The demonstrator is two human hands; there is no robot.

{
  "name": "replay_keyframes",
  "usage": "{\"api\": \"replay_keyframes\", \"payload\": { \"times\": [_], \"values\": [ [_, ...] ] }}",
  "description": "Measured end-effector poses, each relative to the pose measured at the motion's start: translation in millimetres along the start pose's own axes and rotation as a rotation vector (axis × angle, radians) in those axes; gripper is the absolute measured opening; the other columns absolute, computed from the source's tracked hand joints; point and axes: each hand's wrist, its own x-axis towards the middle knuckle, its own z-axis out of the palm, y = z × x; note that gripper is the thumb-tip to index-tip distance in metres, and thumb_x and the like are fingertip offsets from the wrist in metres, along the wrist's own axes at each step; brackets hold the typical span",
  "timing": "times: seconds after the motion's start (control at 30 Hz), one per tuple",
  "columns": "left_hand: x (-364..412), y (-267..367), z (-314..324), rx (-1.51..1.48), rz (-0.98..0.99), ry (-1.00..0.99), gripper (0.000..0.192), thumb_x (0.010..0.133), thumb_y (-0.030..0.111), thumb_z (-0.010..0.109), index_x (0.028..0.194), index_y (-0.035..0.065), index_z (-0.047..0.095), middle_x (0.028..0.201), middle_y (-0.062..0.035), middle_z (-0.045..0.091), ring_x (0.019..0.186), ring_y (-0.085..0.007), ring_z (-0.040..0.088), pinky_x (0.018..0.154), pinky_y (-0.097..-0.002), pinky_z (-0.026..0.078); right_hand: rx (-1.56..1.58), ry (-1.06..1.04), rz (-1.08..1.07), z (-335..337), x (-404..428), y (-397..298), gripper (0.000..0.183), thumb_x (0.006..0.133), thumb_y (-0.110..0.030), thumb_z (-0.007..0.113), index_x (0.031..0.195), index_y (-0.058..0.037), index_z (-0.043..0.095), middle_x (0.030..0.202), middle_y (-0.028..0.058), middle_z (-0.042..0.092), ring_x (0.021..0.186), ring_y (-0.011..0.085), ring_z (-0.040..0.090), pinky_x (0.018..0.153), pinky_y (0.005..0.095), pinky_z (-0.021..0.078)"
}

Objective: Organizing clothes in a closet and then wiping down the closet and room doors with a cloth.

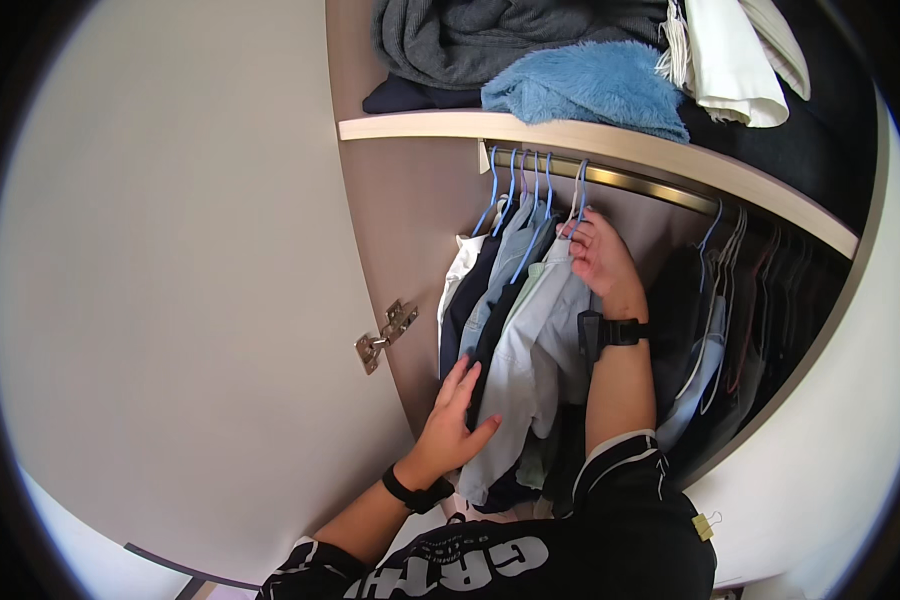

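My left hand [454, 427] is open, fingers apart, against a black garment [493, 337] and the front of a pale grey long-sleeved shirt [517, 352]. Higher up, my right hand [604, 251] has its curled fingers at the neck of a blue clothes hanger [584, 184], just above the pale shirt's collar. A white hanger [575, 187] hooks on right beside it. Both hang from a brass-coloured rail [630, 181]. To their left hang a white garment [459, 270], a navy one [472, 300] and a denim one [487, 307]. A light green garment [523, 296] shows behind the pale shirt.
An open wardrobe door [180, 285] on a metal hinge [382, 337] fills the left. Above the rail, a wooden shelf [420, 126] bears a fluffy blue textile [585, 82], dark grey knitwear [450, 45] and white cloth [735, 67]. More hangers [727, 240] hang at the right in shadow.
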Motion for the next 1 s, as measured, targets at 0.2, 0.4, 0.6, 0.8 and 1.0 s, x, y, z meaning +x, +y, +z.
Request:
{"api": "replay_keyframes", "payload": {
  "times": [0.2, 0.4, 0.6, 0.8, 1.0],
  "values": [
    [4.3, -6.9, 7.2, -0.055, -0.094, -0.036, 0.082, 0.087, 0.022, 0.077, 0.155, 0.0028, 0.034, 0.161, -0.0279, 0.027, 0.141, -0.0382, 0.044, 0.1, -0.0402, 0.051, 0.384, -0.103, 0.026, 1.1, 23.4, 7.5, 0.031, 0.094, -0.038, 0.066, 0.1, -0.008, 0.063, 0.107, 0.0128, 0.072, 0.058, 0.0086, 0.047, 0.053, 0.0194, 0.0406],
    [6.0, -15.7, 1.1, 0.038, -0.091, -0.012, 0.086, 0.086, 0.021, 0.077, 0.156, 0.0018, 0.031, 0.161, -0.0281, 0.024, 0.143, -0.0396, 0.04, 0.106, -0.0426, 0.047, 0.274, -0.071, 0.058, 13.7, 25.1, 9.7, 0.035, 0.093, -0.034, 0.066, 0.103, -0.0007, 0.064, 0.11, 0.0191, 0.071, 0.056, 0.0084, 0.051, 0.045, 0.02, 0.0386],
    [36.8, -12.7, -2.1, 0.313, 0.038, 0.188, 0.093, 0.085, 0.018, 0.076, 0.157, -0.0033, 0.021, 0.162, -0.0304, 0.021, 0.148, -0.0397, 0.031, 0.119, -0.0424, 0.029, 0.577, -0.315, 0.17, -3.5, 27.9, 13.9, 0.048, 0.095, -0.035, 0.064, 0.117, 0.0071, 0.058, 0.123, 0.0246, 0.066, 0.062, 0.0089, 0.059, 0.043, 0.019, 0.0391],
    [56.9, -11.7, -4.7, -0.226, -0.138, 0.073, 0.099, 0.087, 0.023, 0.076, 0.157, -0.0089, 0.014, 0.161, -0.0325, 0.022, 0.15, -0.0425, 0.026, 0.121, -0.0408, 0.025, 0.909, -0.22, 0.163, 26.2, 25.9, 24.3, 0.052, 0.098, -0.035, 0.06, 0.117, 0.0117, 0.053, 0.138, 0.0272, 0.056, 0.071, 0.0104, 0.068, 0.045, 0.0179, 0.0411],
    [39.4, -18.7, -9.4, 0.042, 0.082, 0.021, 0.102, 0.087, 0.019, 0.076, 0.159, -0.0067, 0.008, 0.164, -0.0302, 0.018, 0.153, -0.0401, 0.022, 0.122, -0.0409, 0.022, 0.891, -0.403, 0.127, 50.0, 26.0, 32.2, 0.045, 0.098, -0.03, 0.058, 0.113, 0.0122, 0.056, 0.136, 0.0268, 0.059, 0.057, 0.0072, 0.056, 0.044, 0.0182, 0.0397]
  ]
}}
